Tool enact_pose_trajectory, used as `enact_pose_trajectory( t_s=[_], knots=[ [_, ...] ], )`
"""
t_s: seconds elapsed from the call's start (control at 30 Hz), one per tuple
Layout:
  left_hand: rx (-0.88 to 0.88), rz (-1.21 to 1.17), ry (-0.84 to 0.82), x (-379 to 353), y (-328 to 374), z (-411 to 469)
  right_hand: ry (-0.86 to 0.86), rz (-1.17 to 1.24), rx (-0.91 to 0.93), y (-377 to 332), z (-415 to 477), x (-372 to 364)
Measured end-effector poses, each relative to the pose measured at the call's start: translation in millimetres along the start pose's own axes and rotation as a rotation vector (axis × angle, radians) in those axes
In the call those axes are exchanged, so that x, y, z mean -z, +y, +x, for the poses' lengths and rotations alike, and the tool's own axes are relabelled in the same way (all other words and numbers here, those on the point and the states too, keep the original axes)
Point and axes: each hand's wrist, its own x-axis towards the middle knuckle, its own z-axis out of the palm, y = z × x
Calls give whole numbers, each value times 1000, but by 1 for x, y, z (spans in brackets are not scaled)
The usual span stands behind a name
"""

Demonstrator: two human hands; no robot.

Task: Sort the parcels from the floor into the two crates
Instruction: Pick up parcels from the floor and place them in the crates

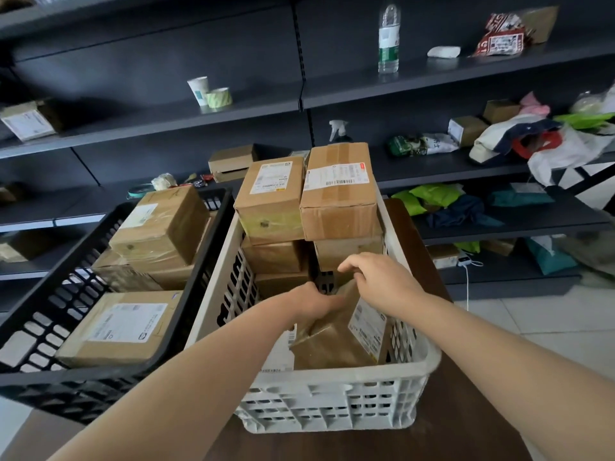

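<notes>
Both hands were inside the white crate [332, 414], on one parcel [332, 341].

- Left hand [314, 302]: fingers curled round the parcel's upper left corner, gripping.
- Right hand [379, 277]: fingers hooked down over the upper far edge, also gripping. Fingertips hidden behind the edge.
- The parcel sat in the crate's near half, tilted rather than flat. Its lower end was down by the near wall and its upper end was up at the hands. Whether it already touched the crate floor, I couldn't tell.
- The key relation: the parcel hung below the grip and towards the near wall. Its long axis ran up and away from that wall, leaning towards the far end.
- Its label [367, 327] faced the crate's right wall, so the right hand was the nearer one to that face.
- The far half held a stack [336, 194] whose top two boxes rose above the rim. A narrow dark gap separated the stack from the parcel's upper edge.
- The black crate [66, 394] stood just left of the white crate with boxes in it, and neither hand was near it.

My read: this was the placing step, not yet finished. The next move needs the upper edge lowered towards the stack so the parcel drops flat into the near half. The risk is that this edge catches the lower boxes of the stack and wedges at an angle.
</notes>
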Motion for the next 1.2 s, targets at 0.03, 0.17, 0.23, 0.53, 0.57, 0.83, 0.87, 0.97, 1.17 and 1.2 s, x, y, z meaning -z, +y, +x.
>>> enact_pose_trajectory(
  t_s=[0.03,0.17,0.23,0.53,0.57,0.83,0.87,0.97,1.17,1.2],
  knots=[
    [21,23,-44,-5,-1,1,4,-15,-6,1,1,-3],
    [54,-14,-92,-17,-1,2,46,69,-23,8,5,-7],
    [65,-136,-111,-16,-2,4,71,110,-28,11,4,-6],
    [113,-388,-239,-11,-15,2,80,44,-4,14,5,-10],
    [112,-387,-233,-10,-14,1,79,40,-5,14,4,-10],
    [119,-579,-210,12,-11,-8,48,-39,4,10,3,-9],
    [123,-571,-226,8,-12,-8,38,-45,9,10,2,-10],
    [136,-443,-240,-4,-14,-8,5,-36,18,14,1,-13],
    [44,-406,129,8,-4,-5,10,-3,9,12,1,-11],
    [18,-466,208,11,-3,-2,35,33,6,12,1,-9]
  ],
)
